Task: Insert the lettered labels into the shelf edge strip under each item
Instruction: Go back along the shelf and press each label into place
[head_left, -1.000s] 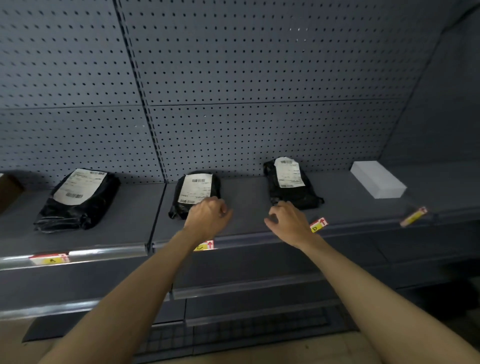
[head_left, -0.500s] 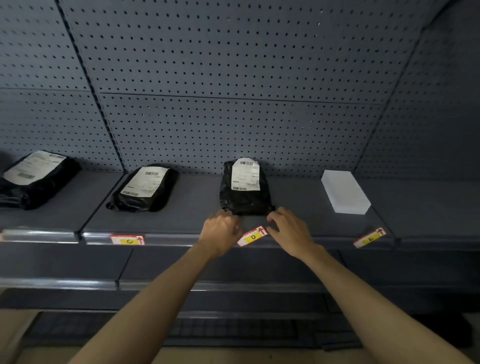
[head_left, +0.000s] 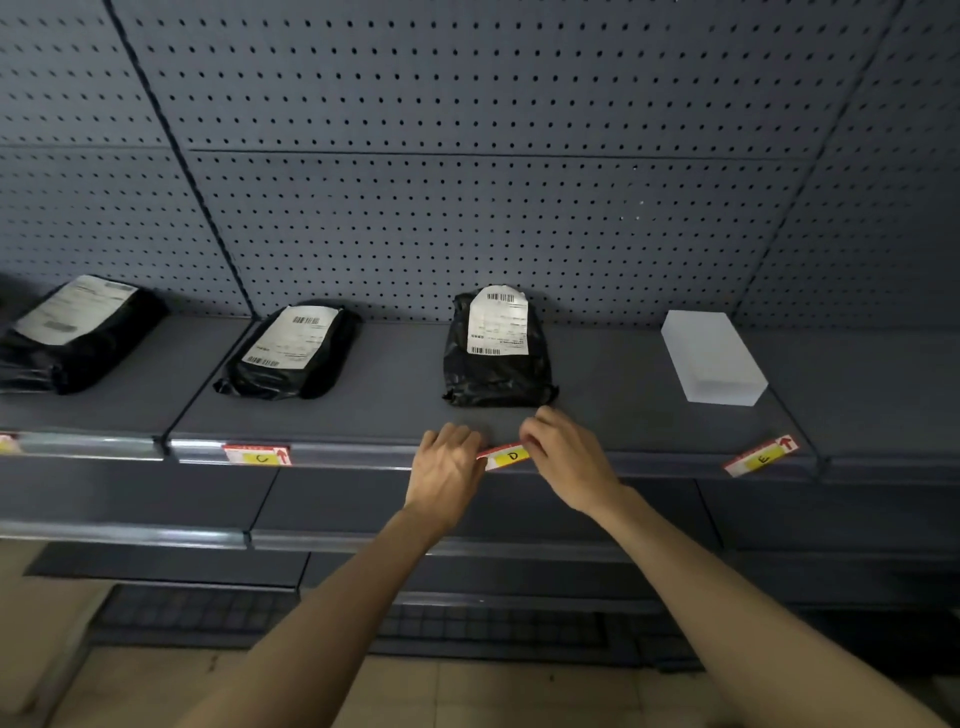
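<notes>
A yellow and red label marked D (head_left: 510, 456) lies tilted at the shelf edge strip (head_left: 358, 454), below the middle black parcel (head_left: 497, 349). My left hand (head_left: 447, 466) pinches its left end and my right hand (head_left: 563, 456) pinches its right end. Label C (head_left: 258, 455) sits flat in the strip under the second black parcel (head_left: 293, 354). Label E (head_left: 761, 456) lies askew on the shelf edge below the white box (head_left: 712, 357).
A third black parcel (head_left: 72, 335) lies at the far left, with part of another label (head_left: 7, 444) under it. Grey pegboard (head_left: 467, 182) backs the shelf. Lower shelves (head_left: 156, 535) and a floor grate (head_left: 218, 613) sit beneath.
My view and both hands have shifted right from label C to label D. Both hands now hold the ends of label D.
</notes>
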